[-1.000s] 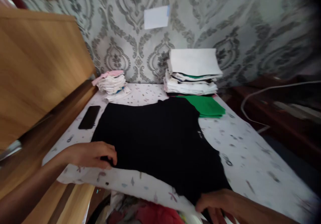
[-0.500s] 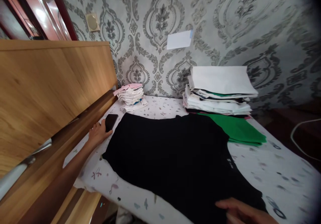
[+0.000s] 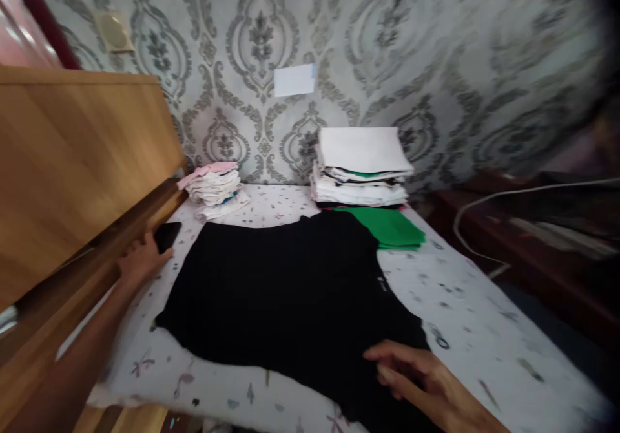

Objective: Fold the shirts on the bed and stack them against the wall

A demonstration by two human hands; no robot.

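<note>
Decent room along the right edge of the table (image 3: 489, 349), wavy-hemmed black shirt (image 3: 285, 291) flat near the front edge, left hand (image 3: 143, 262) at the phone (image 3: 167, 236), grip unclear, right hand (image 3: 421, 381) fingers loosely open.

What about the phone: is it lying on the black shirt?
No, the phone lies beside the black shirt, at the left hand.

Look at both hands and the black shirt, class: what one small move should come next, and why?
Probably bring the left hand from the smartphone to the black shirt's near left corner. The shirt lies spread out and unfolded, the right hand is over its near right part, and the smartphone appears clear of the fabric.
</note>
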